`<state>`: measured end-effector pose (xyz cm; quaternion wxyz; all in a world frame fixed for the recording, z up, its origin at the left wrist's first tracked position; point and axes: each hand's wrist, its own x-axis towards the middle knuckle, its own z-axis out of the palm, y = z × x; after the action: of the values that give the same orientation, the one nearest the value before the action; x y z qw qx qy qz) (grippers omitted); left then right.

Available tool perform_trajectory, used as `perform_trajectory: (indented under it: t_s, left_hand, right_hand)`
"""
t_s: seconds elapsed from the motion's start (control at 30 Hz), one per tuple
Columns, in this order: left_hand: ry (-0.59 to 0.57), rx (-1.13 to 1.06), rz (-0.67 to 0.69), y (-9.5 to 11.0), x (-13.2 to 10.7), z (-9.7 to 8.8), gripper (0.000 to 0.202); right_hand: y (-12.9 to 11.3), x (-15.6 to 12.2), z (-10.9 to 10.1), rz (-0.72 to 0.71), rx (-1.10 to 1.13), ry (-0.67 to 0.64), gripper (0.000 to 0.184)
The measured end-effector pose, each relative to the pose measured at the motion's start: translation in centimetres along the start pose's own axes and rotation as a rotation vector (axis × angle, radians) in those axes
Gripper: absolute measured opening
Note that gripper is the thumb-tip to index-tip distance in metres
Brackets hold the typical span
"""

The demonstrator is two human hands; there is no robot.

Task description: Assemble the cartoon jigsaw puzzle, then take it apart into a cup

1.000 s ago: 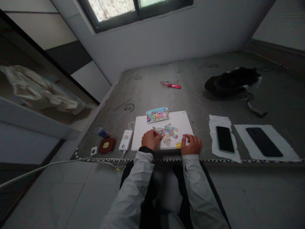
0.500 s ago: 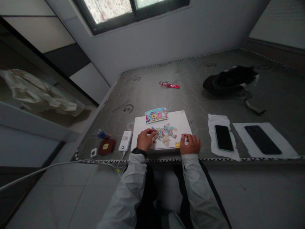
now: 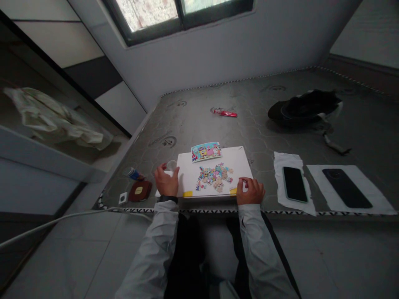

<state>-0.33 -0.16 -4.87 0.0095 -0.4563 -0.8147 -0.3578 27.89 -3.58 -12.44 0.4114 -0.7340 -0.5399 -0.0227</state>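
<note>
Small jigsaw puzzle pieces (image 3: 215, 176) lie in a loose heap on a flat white box (image 3: 187, 172). A cartoon picture card (image 3: 206, 152) rests at the box's far edge. My left hand (image 3: 166, 181) is left of the box, thumb and fingers apart around a clear round container (image 3: 171, 165); a firm grip on it does not show. At the box's front right corner, my right hand (image 3: 250, 191) has curled fingers, thumb and forefinger drawn together. Whatever may be between them is hidden. Yellow tape (image 3: 187, 194) marks the box's front edge.
A brown case (image 3: 140, 191), a white plug (image 3: 123, 198) and a blue-labelled item (image 3: 133, 173) lie at left. At right are two phones (image 3: 295, 184) on white sheets. A red packet (image 3: 225, 113) and a dark cap (image 3: 302, 109) lie farther back on the grey mat (image 3: 193, 118).
My left hand has moved left from the puzzle pieces to the clear container, now covering most of the white power bank. My right hand stays at the box corner. The view has shifted slightly.
</note>
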Motion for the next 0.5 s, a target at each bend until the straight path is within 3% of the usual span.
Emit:
perform_trajectory:
  t_s: [0.1, 0.23, 0.33, 0.5]
  left_hand:
    - [-0.019, 0.058, -0.092, -2.5, 1.8, 0.8, 0.080]
    - [-0.128, 0.079, -0.131, -3.6, 3.7, 2.9, 0.089]
    - [-0.185, 0.072, -0.079, -3.3, 4.9, 3.9, 0.075]
    - [-0.315, 0.067, 0.030, -3.4, 6.0, 4.2, 0.045]
  right_hand:
    - [0.1, 0.0, 0.1, -0.010, -0.004, 0.007, 0.020]
    - [0.2, -0.1, 0.2, -0.022, -0.029, 0.026, 0.020]
    - [0.3, -0.2, 0.3, -0.037, -0.041, 0.044, 0.019]
    - [0.3, -0.2, 0.5, -0.048, -0.054, 0.056, 0.020]
